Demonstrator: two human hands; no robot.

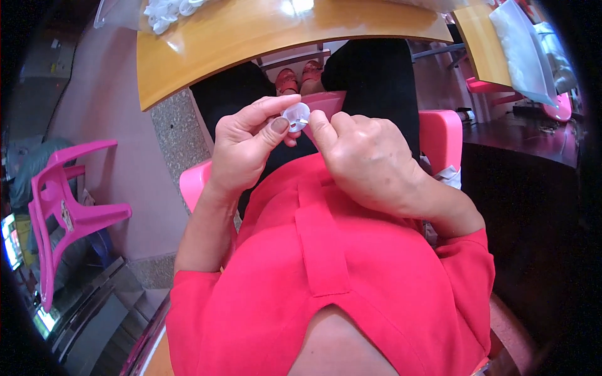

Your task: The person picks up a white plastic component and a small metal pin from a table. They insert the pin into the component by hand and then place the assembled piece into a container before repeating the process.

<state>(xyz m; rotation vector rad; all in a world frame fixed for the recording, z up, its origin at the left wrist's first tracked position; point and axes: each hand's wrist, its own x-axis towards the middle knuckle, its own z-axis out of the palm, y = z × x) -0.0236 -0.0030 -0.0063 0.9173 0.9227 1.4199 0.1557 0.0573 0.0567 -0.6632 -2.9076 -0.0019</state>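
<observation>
Over my lap, my left hand (244,141) pinches a small white plastic cup-shaped piece (298,111) between thumb and fingers, its round hollow side showing. A small opening is visible in the piece near my left thumb. My right hand (376,156) is closed, its thumb and curled index finger right beside the piece's right rim. A tiny pale tip shows between that hand and the piece; whatever the right fingers grip is mostly hidden behind them.
Ahead is a yellow wooden table (282,41) with white plastic pieces (166,12) at its far left. Below my hands, a pink plastic surface (326,100) shows between my legs. A pink chair (72,210) stands left; a filled clear bag (520,53) sits at the right.
</observation>
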